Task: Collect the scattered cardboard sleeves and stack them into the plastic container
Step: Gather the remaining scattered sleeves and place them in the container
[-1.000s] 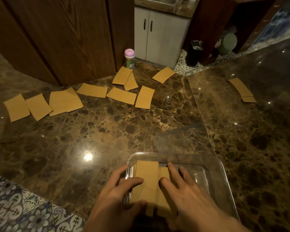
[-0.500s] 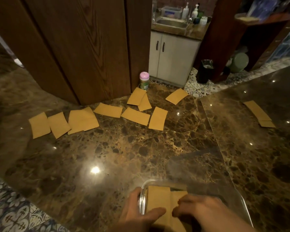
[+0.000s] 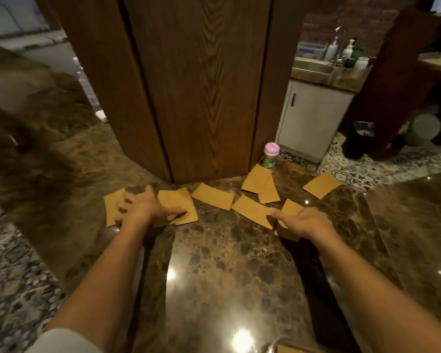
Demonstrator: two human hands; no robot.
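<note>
Head view shows the collecting step: both arms reach across the marble counter (image 3: 214, 263) to the scattered cardboard sleeves (image 3: 212, 196). The left hand (image 3: 144, 208) lies spread flat over two sleeves, gripping nothing yet. The right hand (image 3: 304, 222) seems to pinch one sleeve's edge (blurred). Next, each must slide a sleeve free and lift. Only a corner of the container (image 3: 289, 349) shows, bottom edge.
</note>
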